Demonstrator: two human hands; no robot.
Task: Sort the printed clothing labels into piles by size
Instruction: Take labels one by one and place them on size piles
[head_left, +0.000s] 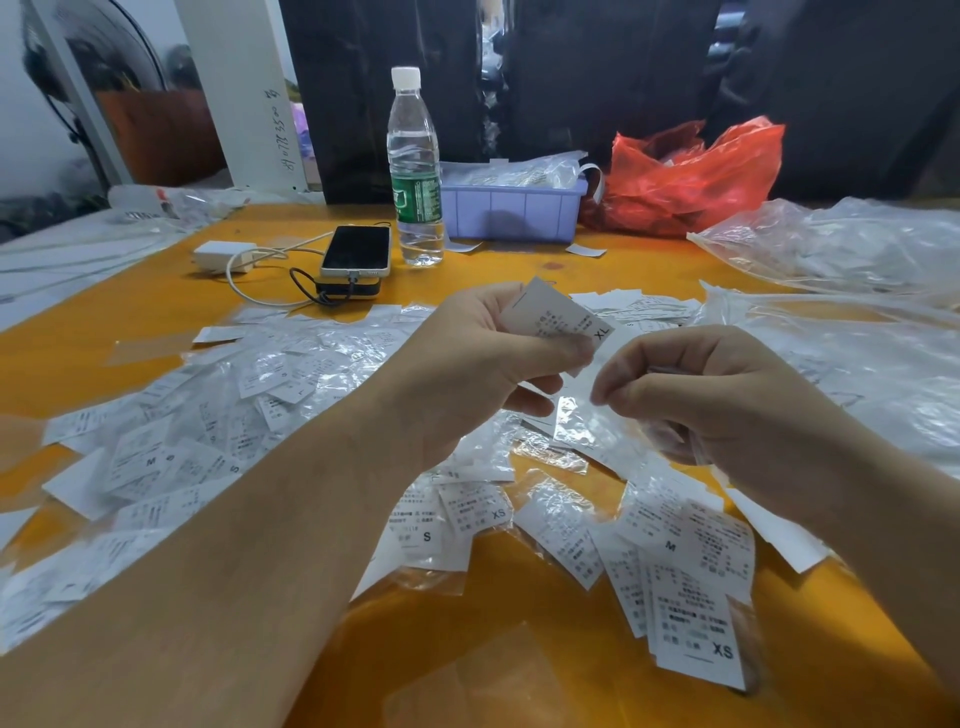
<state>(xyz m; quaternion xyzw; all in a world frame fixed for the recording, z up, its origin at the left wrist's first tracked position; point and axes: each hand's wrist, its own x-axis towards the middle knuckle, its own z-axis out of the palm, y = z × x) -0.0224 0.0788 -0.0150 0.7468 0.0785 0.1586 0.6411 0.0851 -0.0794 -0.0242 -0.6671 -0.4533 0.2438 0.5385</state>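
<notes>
My left hand (483, 358) pinches a white label marked XL (558, 318) above the middle of the orange table (130, 312). My right hand (722, 395) sits just to its right, fingertips pinched on a thin clear plastic sleeve (587, 415) that hangs below the label. Many white printed labels, some in clear sleeves, lie scattered on the table: a wide spread at the left (218, 415), an S and XS group (457, 519) at centre, and a stack topped by an XS label (696, 634) at the front right.
At the back stand a water bottle (415, 171), a purple tray of labels (514, 208), a red plastic bag (691, 176), a phone (357, 250) on a power bank, and a white charger (221, 255). Clear plastic bags (841, 244) fill the right side.
</notes>
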